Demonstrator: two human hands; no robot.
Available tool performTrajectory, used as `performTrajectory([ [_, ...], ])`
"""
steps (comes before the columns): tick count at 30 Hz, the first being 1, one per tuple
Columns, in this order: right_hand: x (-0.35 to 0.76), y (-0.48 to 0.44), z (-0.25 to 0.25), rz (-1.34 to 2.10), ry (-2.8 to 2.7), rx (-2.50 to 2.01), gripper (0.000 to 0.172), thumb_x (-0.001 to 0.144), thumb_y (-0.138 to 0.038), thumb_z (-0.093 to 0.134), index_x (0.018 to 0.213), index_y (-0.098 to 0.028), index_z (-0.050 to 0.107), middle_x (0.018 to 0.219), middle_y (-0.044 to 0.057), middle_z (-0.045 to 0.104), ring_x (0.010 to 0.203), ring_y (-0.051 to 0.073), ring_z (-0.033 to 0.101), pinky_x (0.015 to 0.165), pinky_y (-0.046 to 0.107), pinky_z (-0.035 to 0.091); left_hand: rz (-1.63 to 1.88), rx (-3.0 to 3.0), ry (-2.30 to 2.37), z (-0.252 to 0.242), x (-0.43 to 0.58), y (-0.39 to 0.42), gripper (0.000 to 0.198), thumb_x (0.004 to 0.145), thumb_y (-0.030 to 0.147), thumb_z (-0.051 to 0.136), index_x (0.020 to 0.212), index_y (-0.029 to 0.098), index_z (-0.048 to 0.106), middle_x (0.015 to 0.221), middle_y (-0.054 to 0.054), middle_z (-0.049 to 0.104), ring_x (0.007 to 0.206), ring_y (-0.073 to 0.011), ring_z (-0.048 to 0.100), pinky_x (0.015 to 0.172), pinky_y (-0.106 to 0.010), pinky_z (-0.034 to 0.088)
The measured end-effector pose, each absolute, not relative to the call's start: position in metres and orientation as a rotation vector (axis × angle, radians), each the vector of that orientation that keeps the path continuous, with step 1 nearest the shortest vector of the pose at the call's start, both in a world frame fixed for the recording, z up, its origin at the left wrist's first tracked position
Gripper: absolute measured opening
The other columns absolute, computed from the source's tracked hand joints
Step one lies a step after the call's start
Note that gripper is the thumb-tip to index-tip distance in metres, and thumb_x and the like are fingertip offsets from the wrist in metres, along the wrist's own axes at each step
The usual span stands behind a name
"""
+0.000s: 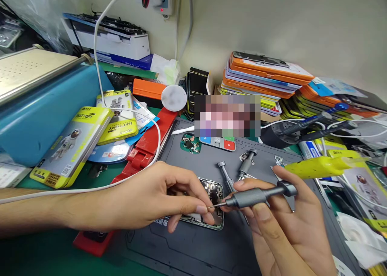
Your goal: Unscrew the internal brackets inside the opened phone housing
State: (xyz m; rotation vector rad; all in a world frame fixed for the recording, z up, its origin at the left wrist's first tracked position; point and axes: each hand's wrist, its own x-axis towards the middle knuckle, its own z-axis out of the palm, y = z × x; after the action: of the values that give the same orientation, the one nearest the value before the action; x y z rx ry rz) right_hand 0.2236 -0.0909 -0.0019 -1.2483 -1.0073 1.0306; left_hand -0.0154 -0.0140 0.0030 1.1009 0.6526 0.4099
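My right hand (284,223) holds a grey precision screwdriver (249,198) with a knurled grip, its thin bit pointing left. At the bit's tip, the thumb and forefinger of my left hand (175,197) are pinched together; what they hold is too small to make out. Below both hands lies an opened phone (218,195), its inner boards exposed and its left part covered by my left hand. Two more grey screwdrivers, one upright-looking (248,163) and one slimmer (225,172), are just beyond my right hand.
A grey work mat (169,247) lies under the phone. Left are a red clamp-like arm (142,151) and yellow battery boxes (75,147). A white cable (99,190) crosses my left forearm. Right are a yellow bottle (320,167) and a dark tool holder (276,134). Orange boxes (266,72) are stacked behind.
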Motion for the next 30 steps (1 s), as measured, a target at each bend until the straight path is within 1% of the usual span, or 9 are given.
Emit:
performTrajectory([
  [6, 0.2236, -0.0882, -0.003, 0.98, -1.086, -1.238, 0.042, 0.105, -0.033, 0.075, 0.142, -0.045, 0.062, 0.107, 0.0, 0.087, 0.101, 0.014, 0.085, 0.088, 0.019, 0.068, 0.394, 1.141, 0.657, 0.0033, -0.0162, -0.0149, 0.018, 0.106, 0.036, 0.079, 0.106, 0.019, 0.083, 0.111, -0.004, 0.087, 0.06, -0.0021, 0.063, 0.059, -0.011, 0.054],
  [12, 0.224, -0.0874, -0.0035, 0.932, -1.116, -1.253, 0.038, 0.105, -0.035, 0.076, 0.14, -0.043, 0.064, 0.105, -0.001, 0.088, 0.097, 0.013, 0.086, 0.086, 0.017, 0.068, 0.419, 1.111, 0.634, 0.0021, -0.018, -0.0158, 0.017, 0.106, 0.034, 0.079, 0.106, 0.018, 0.083, 0.109, -0.004, 0.087, 0.06, -0.0018, 0.063, 0.058, -0.01, 0.054],
  [23, 0.2278, -0.0867, -0.0063, 0.991, -1.108, -1.236, 0.041, 0.106, -0.035, 0.074, 0.144, -0.041, 0.062, 0.104, 0.001, 0.087, 0.09, 0.014, 0.086, 0.082, 0.019, 0.069, 0.453, 1.052, 0.583, -0.0008, -0.0153, -0.0152, 0.012, 0.106, 0.029, 0.079, 0.105, 0.018, 0.084, 0.109, -0.003, 0.088, 0.062, -0.002, 0.066, 0.059, -0.009, 0.056],
  [30, 0.2268, -0.0883, -0.0049, 1.043, -1.028, -1.255, 0.043, 0.103, -0.037, 0.077, 0.143, -0.042, 0.062, 0.105, 0.002, 0.087, 0.087, 0.017, 0.086, 0.078, 0.022, 0.07, 0.445, 1.047, 0.596, 0.0023, -0.0149, -0.0159, 0.014, 0.105, 0.032, 0.08, 0.103, 0.018, 0.084, 0.109, -0.004, 0.088, 0.063, -0.0026, 0.065, 0.059, -0.01, 0.056],
])
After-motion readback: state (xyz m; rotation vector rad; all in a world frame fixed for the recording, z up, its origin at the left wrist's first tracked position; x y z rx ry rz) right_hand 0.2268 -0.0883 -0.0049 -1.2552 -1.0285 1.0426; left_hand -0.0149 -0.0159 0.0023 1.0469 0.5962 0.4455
